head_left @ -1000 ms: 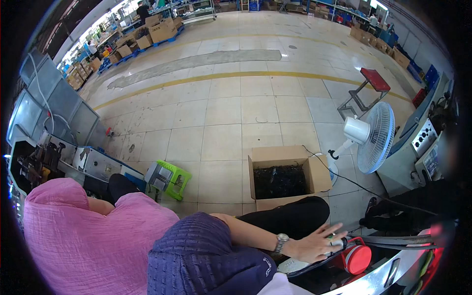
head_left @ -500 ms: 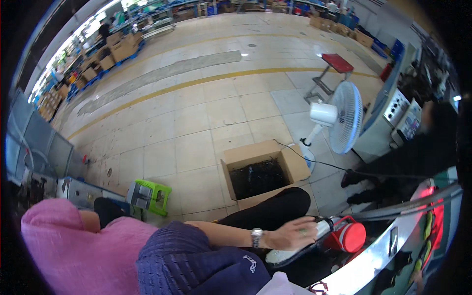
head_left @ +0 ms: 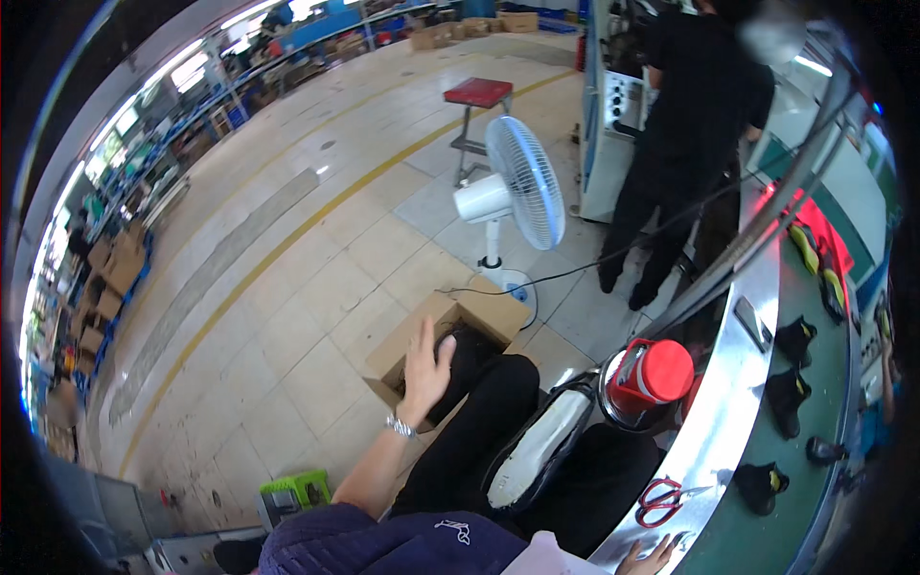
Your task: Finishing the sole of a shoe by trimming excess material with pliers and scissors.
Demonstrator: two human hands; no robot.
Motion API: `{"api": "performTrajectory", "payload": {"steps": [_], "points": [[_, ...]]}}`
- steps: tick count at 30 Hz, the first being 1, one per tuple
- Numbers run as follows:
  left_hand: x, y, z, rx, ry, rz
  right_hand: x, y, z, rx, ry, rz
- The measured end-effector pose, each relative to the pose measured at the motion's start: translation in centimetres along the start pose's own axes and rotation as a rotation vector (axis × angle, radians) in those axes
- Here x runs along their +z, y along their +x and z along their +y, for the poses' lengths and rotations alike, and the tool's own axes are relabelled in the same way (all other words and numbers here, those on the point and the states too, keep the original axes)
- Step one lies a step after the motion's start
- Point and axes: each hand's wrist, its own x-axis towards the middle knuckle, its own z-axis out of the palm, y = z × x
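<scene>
My left hand (head_left: 426, 369), with a metal watch on its wrist, is raised over the near side of a cardboard box (head_left: 491, 311). Its fingers are stretched out and the thumb stands apart; nothing shows in it. A black shoe (head_left: 541, 446) with a pale inside lies across my thighs, touched by neither hand. At the lower edge my right hand (head_left: 644, 558) rests on the shiny metal ledge (head_left: 714, 446), fingers spread and partly cut off. Red-handled scissors (head_left: 661, 500) lie just beyond it. A red-lidded container (head_left: 663, 372) stands past the shoe's toe.
A white-blue fan (head_left: 525, 187) stands behind the box, its black cord running right. Further back is a red-topped stool (head_left: 477, 93). A person in black (head_left: 695, 125) stands at a machine. Several dark shoe pieces (head_left: 786, 402) lie on the green conveyor belt (head_left: 810, 489); a phone (head_left: 752, 321) lies on the ledge.
My view has swung right. My left hand has left the shoe and risen over the box. My right hand and the scissors now show; the person in pink at left is out of view.
</scene>
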Motion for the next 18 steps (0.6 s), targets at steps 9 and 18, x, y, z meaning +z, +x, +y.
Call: {"api": "performTrajectory", "payload": {"steps": [9, 18], "points": [[2.9, -6.2, 17.8, 1.007, -0.466, -0.715, -2.1, -1.4, -0.5, 0.202, -0.103, 0.069], [11.1, -1.6, 21.9, 0.862, -0.46, -1.211, 0.6, -1.3, 9.9, 0.32, -0.16, -0.062]]}}
